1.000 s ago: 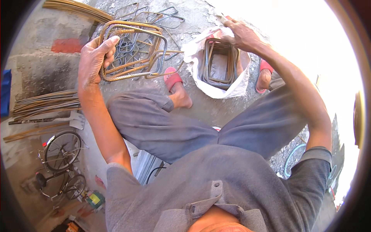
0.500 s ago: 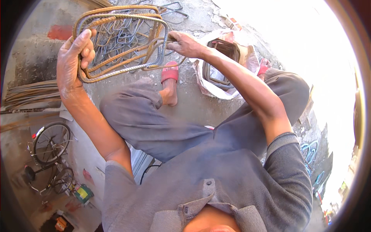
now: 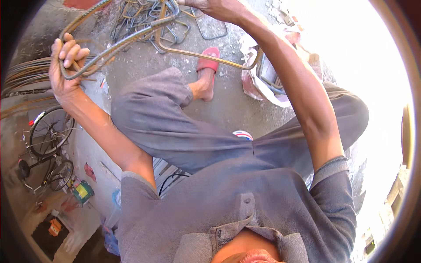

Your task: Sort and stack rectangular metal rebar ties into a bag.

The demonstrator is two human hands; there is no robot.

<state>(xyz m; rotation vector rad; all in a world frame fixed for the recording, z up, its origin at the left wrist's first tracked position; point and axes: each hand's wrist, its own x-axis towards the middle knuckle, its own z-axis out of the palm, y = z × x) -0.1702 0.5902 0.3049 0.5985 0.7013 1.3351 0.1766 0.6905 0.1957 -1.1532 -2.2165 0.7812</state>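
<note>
At the upper left, my left hand (image 3: 68, 65) is closed around the rounded corner of a few rusty, ribbed rebar stirrups (image 3: 116, 45). They slant up toward the top edge, which cuts them off. Another bent stirrup (image 3: 206, 56) hangs turned away from these, its long side reaching right toward a white sack. My right hand (image 3: 215, 6) is at the top edge beside the stirrups, fingers drawn together on the metal; the frame cuts off part of its grip.
Loose stirrups (image 3: 131, 15) lie heaped on the concrete beyond my hands. The white sack (image 3: 251, 85) holds more stirrups. My foot wears a red sandal (image 3: 208, 64). Long rods (image 3: 26, 74) and a bicycle (image 3: 50, 131) are at left.
Both hands have moved up in the picture, the right one nearly out of view. One stirrup has swung apart from the others, its far end now reaching the sack.
</note>
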